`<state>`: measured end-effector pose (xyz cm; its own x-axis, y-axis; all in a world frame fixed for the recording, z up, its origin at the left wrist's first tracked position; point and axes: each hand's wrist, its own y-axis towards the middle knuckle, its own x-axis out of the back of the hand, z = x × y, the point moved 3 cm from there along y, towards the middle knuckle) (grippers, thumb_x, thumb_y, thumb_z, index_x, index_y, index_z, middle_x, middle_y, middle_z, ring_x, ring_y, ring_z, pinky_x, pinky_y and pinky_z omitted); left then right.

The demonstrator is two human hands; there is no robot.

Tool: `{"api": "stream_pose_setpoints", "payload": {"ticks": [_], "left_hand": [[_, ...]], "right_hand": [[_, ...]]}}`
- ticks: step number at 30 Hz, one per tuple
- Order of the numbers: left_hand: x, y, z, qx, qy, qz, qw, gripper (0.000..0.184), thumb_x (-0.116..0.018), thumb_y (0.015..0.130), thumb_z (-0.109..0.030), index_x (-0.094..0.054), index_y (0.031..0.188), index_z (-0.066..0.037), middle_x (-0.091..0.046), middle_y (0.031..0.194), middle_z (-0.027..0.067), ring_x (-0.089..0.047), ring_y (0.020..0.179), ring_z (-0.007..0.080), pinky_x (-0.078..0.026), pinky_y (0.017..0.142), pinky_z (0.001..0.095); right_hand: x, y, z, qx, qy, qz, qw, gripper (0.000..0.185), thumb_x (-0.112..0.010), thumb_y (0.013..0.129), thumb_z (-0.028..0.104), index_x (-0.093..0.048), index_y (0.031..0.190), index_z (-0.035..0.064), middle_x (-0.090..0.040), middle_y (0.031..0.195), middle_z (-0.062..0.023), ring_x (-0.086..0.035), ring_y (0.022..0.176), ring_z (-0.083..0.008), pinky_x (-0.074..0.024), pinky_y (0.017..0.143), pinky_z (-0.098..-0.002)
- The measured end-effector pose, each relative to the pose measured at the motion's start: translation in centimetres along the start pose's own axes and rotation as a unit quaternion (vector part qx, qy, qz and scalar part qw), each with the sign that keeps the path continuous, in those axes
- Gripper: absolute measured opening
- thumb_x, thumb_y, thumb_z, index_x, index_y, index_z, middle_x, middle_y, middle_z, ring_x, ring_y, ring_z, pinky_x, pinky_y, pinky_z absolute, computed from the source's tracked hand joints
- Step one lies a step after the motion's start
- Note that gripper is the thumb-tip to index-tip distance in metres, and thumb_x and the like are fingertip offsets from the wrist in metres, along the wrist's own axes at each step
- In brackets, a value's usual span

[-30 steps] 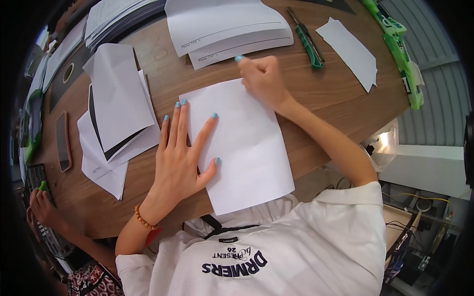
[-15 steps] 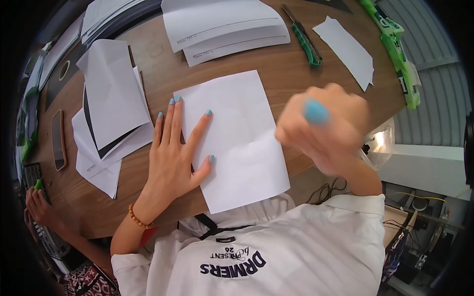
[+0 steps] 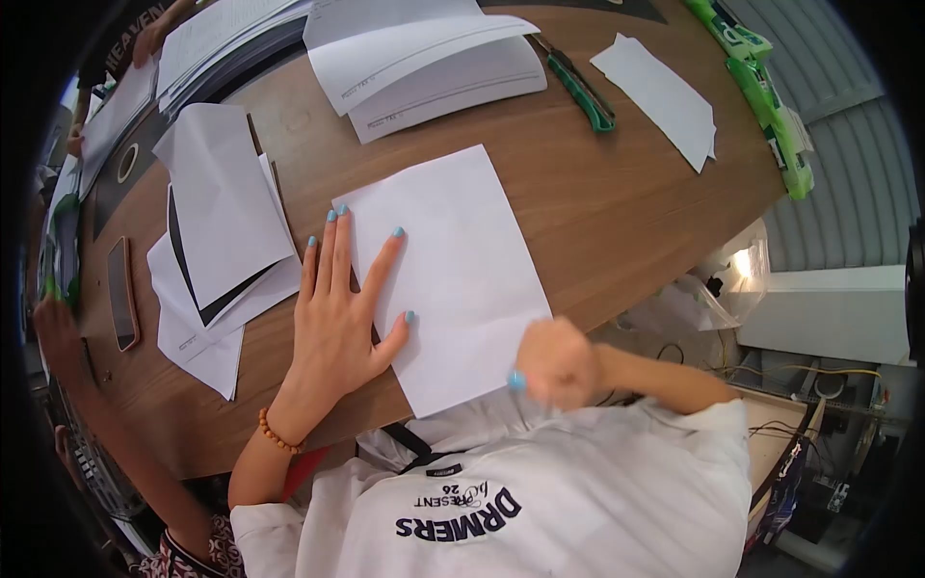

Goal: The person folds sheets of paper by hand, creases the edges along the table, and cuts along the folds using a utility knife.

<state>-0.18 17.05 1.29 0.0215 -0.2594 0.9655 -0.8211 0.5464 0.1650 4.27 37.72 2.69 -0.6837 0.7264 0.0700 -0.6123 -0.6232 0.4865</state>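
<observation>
A white sheet of paper [image 3: 453, 250], which looks folded, lies on the wooden table [image 3: 617, 231], its near corner reaching past the table edge. My left hand [image 3: 337, 308] lies flat across the left edge of the sheet, fingers spread and holding nothing. At the sheet's lower right corner is my right hand [image 3: 559, 364], curled into a fist and slightly blurred. No object shows in that fist, and I cannot tell whether it touches the paper.
Left of the sheet lie stacked papers [image 3: 226, 202] and a phone [image 3: 122, 294]. Curled printed sheets [image 3: 434, 82], a green utility knife [image 3: 581, 91] and a folded white paper [image 3: 660, 101] sit farther back. Green packets [image 3: 766, 106] line the right edge. Another person's arm [image 3: 125, 433] reaches in at left.
My right fist has come down and left from above the table's right side to the sheet's lower right corner. My left hand stays on the paper. The other person's arm has moved farther up.
</observation>
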Motion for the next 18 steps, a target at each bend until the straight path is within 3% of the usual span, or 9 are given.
{"api": "stream_pose_setpoints", "payload": {"ticks": [3,9,12,14,17,18], "left_hand": [[0.1,0.0,0.0,0.003,-0.001,0.003,1.0,0.068,-0.056,0.071,-0.033,-0.04,0.135,-0.015,-0.025,0.138,0.0319,-0.026,0.129,0.0438,-0.023,0.104,0.0516],[0.2,-0.1,0.1,-0.001,-0.004,0.006,1.0,0.067,-0.057,0.073,-0.034,-0.04,0.135,-0.015,-0.024,0.139,0.0316,-0.026,0.129,0.044,-0.023,0.104,0.0512],[0.4,-0.4,0.0,0.0,-0.017,-0.014,1.0,0.064,-0.058,0.075,-0.032,-0.041,0.133,-0.012,-0.024,0.139,0.0315,-0.025,0.129,0.0443,-0.023,0.104,0.0512],[0.8,-0.6,-0.1,-0.001,-0.024,-0.036,0.999,0.061,-0.06,0.076,-0.03,-0.044,0.131,-0.009,-0.025,0.139,0.0315,-0.025,0.129,0.0443,-0.023,0.104,0.0513],[1.3,-0.4,-0.3,-0.013,-0.022,-0.046,0.999,0.052,-0.064,0.075,-0.02,-0.051,0.123,-0.007,-0.023,0.141,0.0286,-0.024,0.13,0.0435,-0.022,0.106,0.0486],[1.5,0.0,-0.3,-0.015,-0.034,-0.066,0.997,0.042,-0.066,0.074,-0.019,-0.055,0.112,-0.006,-0.027,0.139,0.0275,-0.027,0.129,0.043,-0.024,0.105,0.0484]], "right_hand": [[-2.3,-0.2,2.6,0.065,-0.002,0.035,0.997,0.032,-0.05,0.072,-0.003,-0.031,0.047,0.0052,-0.03,0.043,-0.0031,-0.028,0.033,-0.0182,-0.022,0.033,-0.0323],[-3.9,-1.9,3.3,0.04,-0.097,0.065,0.992,0.026,-0.053,0.067,-0.004,-0.036,0.05,0.0046,-0.03,0.046,-0.0025,-0.029,0.034,-0.0172,-0.0223,0.033,-0.0314],[-1.8,-1.0,3.8,-0.006,-0.187,0.041,0.982,0.031,-0.058,0.068,0.0,-0.035,0.048,0.0058,-0.034,0.045,-0.0033,-0.035,0.036,-0.0193,-0.0274,0.034,-0.0327],[0.8,-0.3,4.2,-0.022,-0.368,-0.043,0.929,0.023,-0.06,0.069,0.002,-0.042,0.055,0.0048,-0.039,0.05,-0.0053,-0.04,0.04,-0.0224,-0.0313,0.037,-0.0333],[6.2,1.2,4.2,-0.171,-0.552,-0.16,0.8,0.013,-0.061,0.077,0.009,-0.05,0.075,0.0017,-0.049,0.072,-0.0117,-0.05,0.064,-0.0287,-0.0405,0.056,-0.0375],[8.6,1.9,3.8,-0.215,-0.58,-0.195,0.761,0.014,-0.06,0.079,0.011,-0.051,0.082,0.0007,-0.05,0.081,-0.0141,-0.052,0.075,-0.0305,-0.0422,0.065,-0.0389]]}}
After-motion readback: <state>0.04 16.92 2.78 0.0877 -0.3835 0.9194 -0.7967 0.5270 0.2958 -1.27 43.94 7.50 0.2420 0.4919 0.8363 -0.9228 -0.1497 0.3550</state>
